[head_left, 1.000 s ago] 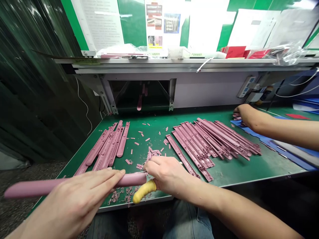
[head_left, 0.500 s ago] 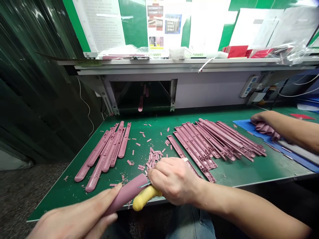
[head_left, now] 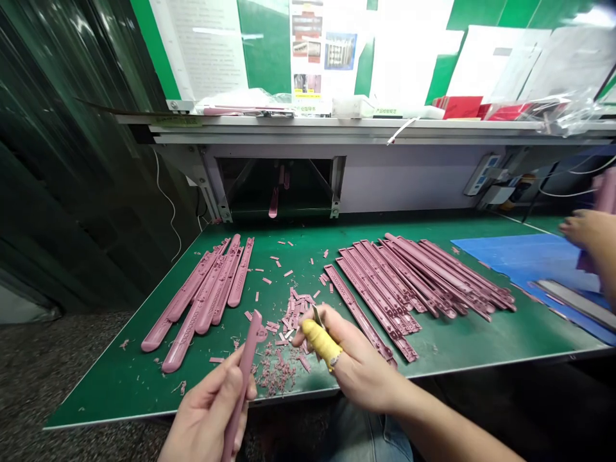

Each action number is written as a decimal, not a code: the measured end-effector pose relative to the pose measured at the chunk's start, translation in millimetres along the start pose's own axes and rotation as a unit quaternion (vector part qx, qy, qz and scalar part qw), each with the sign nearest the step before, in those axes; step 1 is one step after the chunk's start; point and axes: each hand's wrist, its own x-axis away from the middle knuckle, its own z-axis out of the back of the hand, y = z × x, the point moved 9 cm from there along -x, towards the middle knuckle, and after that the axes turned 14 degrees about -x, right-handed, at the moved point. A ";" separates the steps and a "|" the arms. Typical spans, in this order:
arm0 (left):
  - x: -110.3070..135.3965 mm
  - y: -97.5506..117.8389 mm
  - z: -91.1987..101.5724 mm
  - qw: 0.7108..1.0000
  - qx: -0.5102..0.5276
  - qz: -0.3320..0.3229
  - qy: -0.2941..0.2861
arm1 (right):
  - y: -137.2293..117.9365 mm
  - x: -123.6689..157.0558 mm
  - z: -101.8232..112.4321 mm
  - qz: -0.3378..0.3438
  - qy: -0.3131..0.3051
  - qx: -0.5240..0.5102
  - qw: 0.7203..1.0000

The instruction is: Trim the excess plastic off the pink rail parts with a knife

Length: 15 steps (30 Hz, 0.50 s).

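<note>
My left hand is closed around a long pink plastic strip, tilted upright on its edge, with a small tab near its top end. My right hand is closed on a small knife whose blade shows above the fingers; its handle is mostly hidden. The thumb of that hand is wrapped in yellow tape. Blade and strip are apart. Below and between the hands lie pink shavings and small cut pieces on the green table.
Several pink strips lie at the left, and a larger pile at the right. A co-worker's hand holds pink parts above a blue sheet. A chute opening is at the back, under a shelf.
The strip has turned from lying slanted to standing on edge. My right hand has moved away from it with the knife. The co-worker's hand has lifted pink parts off the blue sheet.
</note>
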 end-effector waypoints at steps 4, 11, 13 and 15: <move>-9.4 -12.3 -12.8 0.987 0.139 0.082 0.002 | 23.8 0.3 -6.8 0.027 0.002 -0.027 0.999; -8.0 -13.3 -27.2 0.980 0.180 0.082 -0.015 | 13.1 -32.1 -11.6 0.071 0.020 0.361 0.930; -9.7 -16.5 -27.0 0.980 0.179 0.075 -0.030 | 13.5 -39.1 -15.2 0.055 -0.002 0.437 0.898; -11.1 -20.0 -24.2 0.982 0.170 0.073 -0.036 | 11.7 -42.0 -17.6 0.052 -0.018 0.479 0.876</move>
